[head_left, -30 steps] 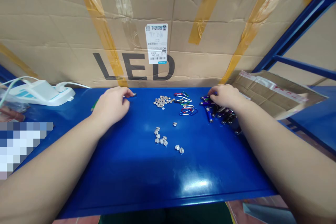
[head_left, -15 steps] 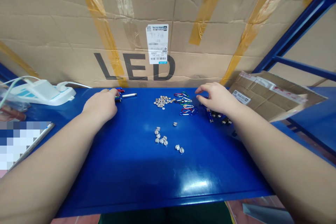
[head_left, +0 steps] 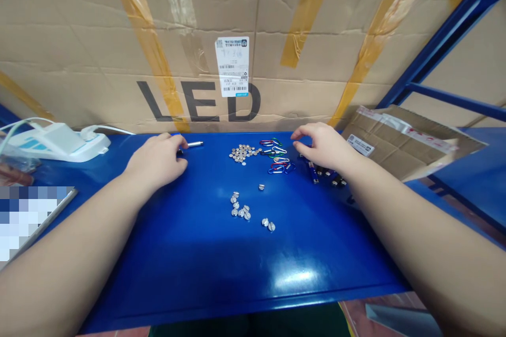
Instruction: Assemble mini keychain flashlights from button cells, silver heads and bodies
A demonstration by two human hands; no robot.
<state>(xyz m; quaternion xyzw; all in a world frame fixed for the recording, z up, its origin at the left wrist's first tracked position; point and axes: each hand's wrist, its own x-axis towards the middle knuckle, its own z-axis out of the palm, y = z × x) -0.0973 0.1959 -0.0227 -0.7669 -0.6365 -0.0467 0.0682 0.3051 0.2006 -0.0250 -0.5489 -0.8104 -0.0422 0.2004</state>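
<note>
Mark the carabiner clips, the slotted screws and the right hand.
Carabiner clips (head_left: 280, 159): head view, on the white clip in the middle of the bunch.
Slotted screws (head_left: 239, 206): head view, on the middle of the cluster.
Right hand (head_left: 322, 146): head view, on the back of the hand.

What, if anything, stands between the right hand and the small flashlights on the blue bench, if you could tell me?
Nothing visible does: the right hand is right above the small flashlights. The coloured carabiners lie off to its left, out of the way.
</note>
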